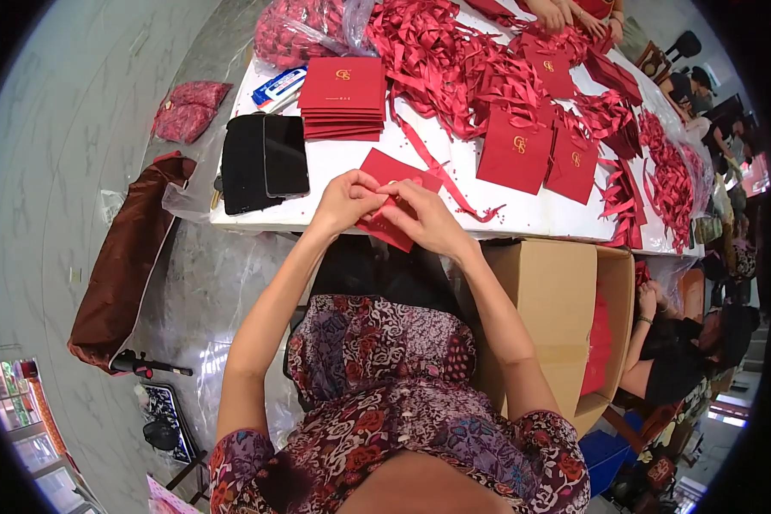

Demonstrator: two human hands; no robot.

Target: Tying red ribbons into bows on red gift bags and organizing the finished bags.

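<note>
A flat red paper bag lies turned at an angle by the table's near edge, under my two hands. My left hand comes in from the left with thumb and forefinger pinched at the bag's middle. From the other side my right hand is closed as well, its fingertips meeting those of the left. A small red bit shows between the fingertips; whether it is ribbon or paper I cannot tell. Just beyond, a loose red ribbon trails across the white tabletop.
A stack of red bags stands behind my left hand, beside a phone on a black pouch. A ribbon heap and finished-looking bags spread rightward. A cardboard box stands at my right. Co-workers' hands work across the table.
</note>
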